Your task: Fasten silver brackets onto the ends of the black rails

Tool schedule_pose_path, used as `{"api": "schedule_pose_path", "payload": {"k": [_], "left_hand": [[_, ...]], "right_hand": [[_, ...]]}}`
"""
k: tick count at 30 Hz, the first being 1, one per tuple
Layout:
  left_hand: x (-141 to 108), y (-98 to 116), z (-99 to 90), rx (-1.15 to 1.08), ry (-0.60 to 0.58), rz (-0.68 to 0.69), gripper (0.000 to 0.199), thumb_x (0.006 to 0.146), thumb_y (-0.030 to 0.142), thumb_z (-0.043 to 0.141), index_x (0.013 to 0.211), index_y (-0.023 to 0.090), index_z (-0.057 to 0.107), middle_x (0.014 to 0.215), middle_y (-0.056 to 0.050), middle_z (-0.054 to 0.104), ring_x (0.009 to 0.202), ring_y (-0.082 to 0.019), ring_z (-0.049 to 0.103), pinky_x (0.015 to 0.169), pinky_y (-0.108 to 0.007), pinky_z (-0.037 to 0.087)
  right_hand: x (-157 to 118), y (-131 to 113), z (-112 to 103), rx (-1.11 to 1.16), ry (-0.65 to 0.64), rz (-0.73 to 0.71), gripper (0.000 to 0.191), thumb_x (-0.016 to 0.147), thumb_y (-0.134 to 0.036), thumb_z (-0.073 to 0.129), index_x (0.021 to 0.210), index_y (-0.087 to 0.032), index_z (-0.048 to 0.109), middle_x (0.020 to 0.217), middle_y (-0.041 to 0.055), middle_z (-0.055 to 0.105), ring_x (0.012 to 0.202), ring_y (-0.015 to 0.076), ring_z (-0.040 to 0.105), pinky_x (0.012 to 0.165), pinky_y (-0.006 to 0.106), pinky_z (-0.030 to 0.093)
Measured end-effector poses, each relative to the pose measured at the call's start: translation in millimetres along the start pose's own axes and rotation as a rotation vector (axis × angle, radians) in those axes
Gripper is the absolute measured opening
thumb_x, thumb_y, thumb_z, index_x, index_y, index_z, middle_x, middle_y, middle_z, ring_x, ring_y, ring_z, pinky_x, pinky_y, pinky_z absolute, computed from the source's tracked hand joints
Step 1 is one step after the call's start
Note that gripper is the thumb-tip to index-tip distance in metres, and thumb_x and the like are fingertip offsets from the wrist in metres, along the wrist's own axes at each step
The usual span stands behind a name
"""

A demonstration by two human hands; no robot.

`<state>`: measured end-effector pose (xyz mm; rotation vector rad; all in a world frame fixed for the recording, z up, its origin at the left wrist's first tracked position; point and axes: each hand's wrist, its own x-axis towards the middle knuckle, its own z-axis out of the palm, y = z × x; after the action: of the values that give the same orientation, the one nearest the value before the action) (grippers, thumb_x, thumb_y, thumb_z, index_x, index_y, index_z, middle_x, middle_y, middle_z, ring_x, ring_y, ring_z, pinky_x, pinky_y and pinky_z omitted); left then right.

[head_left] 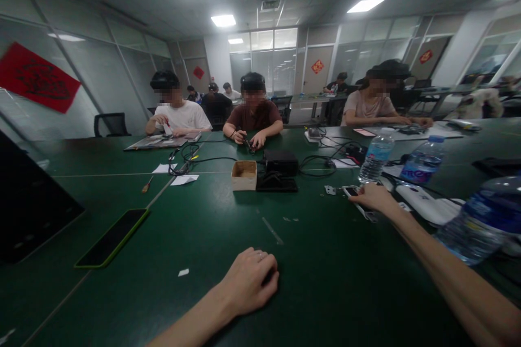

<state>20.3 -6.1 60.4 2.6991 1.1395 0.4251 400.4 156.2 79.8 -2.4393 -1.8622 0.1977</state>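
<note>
My left hand (253, 281) rests on the green table with its fingers curled into a loose fist. Nothing shows in it, and a ring is on one finger. Reaching out to the right, my right hand (375, 198) pinches a small flat white piece with a dark face (350, 191). The fingers hide part of it, so its kind is unclear. Just left of that piece lies a small whitish part (330, 190). A white rounded device (423, 203) lies right of my right hand, and a water bottle (376, 154) stands behind it.
Bottles (423, 160) and a large bottle (482, 217) crowd the right side. A small open box (244, 176) stands beside a black device (280, 162). A green-edged phone (114, 238), a screwdriver (147, 184) and cables (183, 160) lie left. People work across the table.
</note>
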Motion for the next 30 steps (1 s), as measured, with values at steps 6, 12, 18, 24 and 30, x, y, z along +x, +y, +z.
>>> {"api": "schedule_pose_path", "payload": {"k": [6, 12, 18, 24, 30], "left_hand": [[1.3, -2.3, 2.0, 0.013, 0.012, -0.001, 0.003, 0.086, 0.018, 0.050, 0.084, 0.020, 0.052, 0.077, 0.000, 0.062, 0.071, -0.017, 0.058, 0.067, -0.028, 0.039], [-0.3, -2.8, 3.0, 0.000, 0.005, 0.004, 0.004, 0.087, 0.019, 0.050, 0.084, 0.020, 0.052, 0.077, 0.000, 0.062, 0.070, -0.016, 0.057, 0.067, -0.028, 0.039], [-0.4, -1.9, 1.4, 0.010, 0.011, 0.010, 0.004, 0.088, 0.019, 0.049, 0.084, 0.020, 0.052, 0.077, 0.000, 0.061, 0.069, -0.016, 0.056, 0.066, -0.028, 0.038], [0.1, -1.8, 0.6, 0.003, 0.000, 0.010, 0.004, 0.088, 0.019, 0.049, 0.085, 0.020, 0.052, 0.077, 0.000, 0.061, 0.069, -0.016, 0.057, 0.067, -0.028, 0.039], [-0.2, -2.9, 2.5, 0.007, 0.001, 0.008, 0.004, 0.088, 0.019, 0.050, 0.086, 0.020, 0.053, 0.077, 0.000, 0.062, 0.070, -0.016, 0.058, 0.068, -0.028, 0.039]], "right_hand": [[-2.3, -1.4, -1.0, -0.053, 0.021, -0.015, 0.026, 0.078, -0.039, 0.062, 0.066, -0.015, 0.064, 0.078, 0.0127, 0.068, 0.077, 0.0270, 0.066, 0.056, 0.028, 0.041], [-4.3, -0.3, 0.9, -0.099, 0.077, -0.022, 0.025, 0.079, -0.038, 0.062, 0.083, -0.013, 0.065, 0.093, 0.0171, 0.068, 0.088, 0.0301, 0.065, 0.062, 0.030, 0.043], [-12.0, -11.3, 7.4, -0.167, 0.183, -0.063, 0.031, 0.080, -0.036, 0.063, 0.097, -0.011, 0.061, 0.103, 0.0181, 0.065, 0.092, 0.0298, 0.064, 0.068, 0.032, 0.047], [-19.6, -17.1, 4.6, -0.177, 0.287, -0.078, 0.032, 0.082, -0.032, 0.061, 0.103, -0.008, 0.058, 0.106, 0.0191, 0.062, 0.095, 0.0302, 0.063, 0.071, 0.033, 0.048], [-20.2, -12.8, 5.8, -0.166, 0.267, -0.072, 0.032, 0.081, -0.028, 0.062, 0.104, -0.007, 0.058, 0.105, 0.0201, 0.062, 0.095, 0.0297, 0.062, 0.072, 0.032, 0.047]]}}
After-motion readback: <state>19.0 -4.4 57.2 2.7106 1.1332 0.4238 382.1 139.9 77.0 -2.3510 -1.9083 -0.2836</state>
